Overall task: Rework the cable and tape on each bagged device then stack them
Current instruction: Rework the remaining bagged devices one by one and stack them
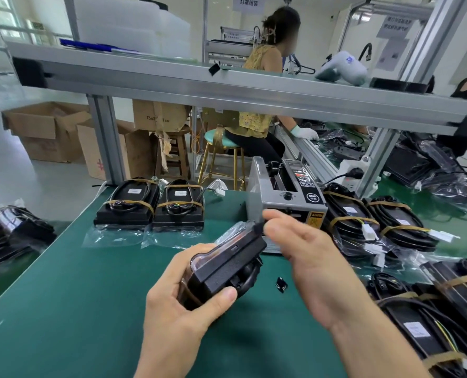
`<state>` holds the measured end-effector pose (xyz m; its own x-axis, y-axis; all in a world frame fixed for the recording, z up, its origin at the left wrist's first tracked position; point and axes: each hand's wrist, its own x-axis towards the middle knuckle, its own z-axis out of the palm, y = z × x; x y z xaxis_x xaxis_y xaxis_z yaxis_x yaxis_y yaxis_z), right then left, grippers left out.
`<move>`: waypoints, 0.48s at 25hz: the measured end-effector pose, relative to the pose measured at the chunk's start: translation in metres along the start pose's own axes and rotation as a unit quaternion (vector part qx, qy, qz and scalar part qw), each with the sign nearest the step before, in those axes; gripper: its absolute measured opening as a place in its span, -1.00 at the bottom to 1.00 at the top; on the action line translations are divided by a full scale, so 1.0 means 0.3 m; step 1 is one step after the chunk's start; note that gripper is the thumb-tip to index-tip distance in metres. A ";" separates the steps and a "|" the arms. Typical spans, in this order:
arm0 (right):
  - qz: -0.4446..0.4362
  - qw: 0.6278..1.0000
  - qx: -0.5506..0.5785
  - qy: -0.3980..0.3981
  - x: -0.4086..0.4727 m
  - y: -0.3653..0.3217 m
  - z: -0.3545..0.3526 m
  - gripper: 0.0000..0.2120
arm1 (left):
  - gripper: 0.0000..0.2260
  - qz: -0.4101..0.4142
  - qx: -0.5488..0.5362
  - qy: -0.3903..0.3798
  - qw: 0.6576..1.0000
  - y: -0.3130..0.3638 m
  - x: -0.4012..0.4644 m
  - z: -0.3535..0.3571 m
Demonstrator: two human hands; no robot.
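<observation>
So the green bench mat [96,309] takes up most of the view, with an aluminium shelf rail [226,85] running across the top. At about 10 o'clock on the floor there's an open cardboard box [38,129], can't tell what's inside it. At 1 o'clock on the mat sits a grey tape dispenser [284,192]. Between 2 and 4 o'clock there's a pile of bagged devices [385,222], black units each in a clear plastic bag with cable coiled on top and brown tape bands around them. At 11 o'clock two more bagged ones [150,205] lie flat side by side, touching. Dead centre is the bagged device [226,266] being worked on, held up off the mat, tilted on edge. The left hand [177,304] grips it from below, thumb curled over the near edge. The right hand [306,255] sits just at its 2 o'clock corner, fingers loosely curled, fingertips look to be pinching a dark bit at the top corner, though it's blurry. A small black piece [281,284] lies on the mat just under that hand
</observation>
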<state>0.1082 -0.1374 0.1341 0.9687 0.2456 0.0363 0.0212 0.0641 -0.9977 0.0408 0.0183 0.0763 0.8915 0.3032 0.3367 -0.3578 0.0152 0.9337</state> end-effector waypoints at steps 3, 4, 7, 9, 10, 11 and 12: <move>-0.019 0.999 0.012 -0.043 -0.062 0.003 0.045 -0.91 | -0.52 0.004 0.010 0.003 1.000 0.000 -0.015 0.014; -0.018 0.999 0.008 -0.033 -0.060 0.013 0.042 -0.88 | -0.51 0.004 0.012 0.007 1.000 -0.001 -0.017 0.017; -0.029 1.000 0.007 -0.006 -0.056 0.028 0.041 -0.84 | -0.52 0.000 0.012 0.013 1.000 -0.006 -0.020 0.018; -0.034 0.999 -0.004 0.004 -0.060 0.033 0.048 -0.86 | -0.51 -0.001 0.014 0.015 1.000 -0.007 -0.020 0.018; -0.034 0.999 -0.009 0.008 -0.060 0.035 0.052 -0.88 | -0.51 -0.001 0.016 0.016 1.000 -0.008 -0.021 0.018; -0.033 0.999 -0.014 0.012 -0.059 0.036 0.055 -0.89 | -0.51 -0.001 0.016 0.018 1.000 -0.010 -0.022 0.018; -0.033 0.999 -0.019 0.012 -0.057 0.038 0.057 -0.88 | -0.51 -0.002 0.014 0.021 1.000 -0.011 -0.022 0.017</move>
<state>0.0877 -0.1242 0.1231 0.9707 0.2182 0.1007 0.0936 0.0427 -0.9947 0.0375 0.0113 0.0716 0.8805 0.3425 0.3277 -0.3457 -0.0092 0.9383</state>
